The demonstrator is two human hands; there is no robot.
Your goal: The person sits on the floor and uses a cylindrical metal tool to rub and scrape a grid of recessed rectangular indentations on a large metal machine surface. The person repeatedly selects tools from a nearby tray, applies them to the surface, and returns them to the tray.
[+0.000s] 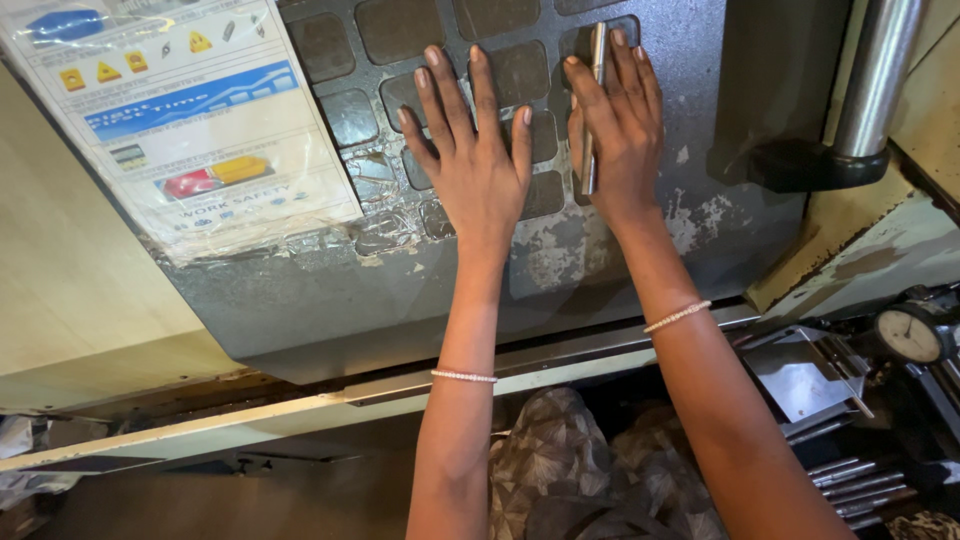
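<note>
Pinned under flat fingers rather than clenched, the slim polished steel rod lies lengthwise beneath the right hand, whose grip is a loose press against the dark grey metal machine surface. Its lower end shows at the heel of the palm and its upper end past the fingertips. Just beside it, the left hand rests released, fingers spread over worn, rounded square pads. Paint flakes in pale patches near both wrists. A glossy plastic-covered safety poster lies left. At the right edge a round dial gauge is partly cut off.
</note>
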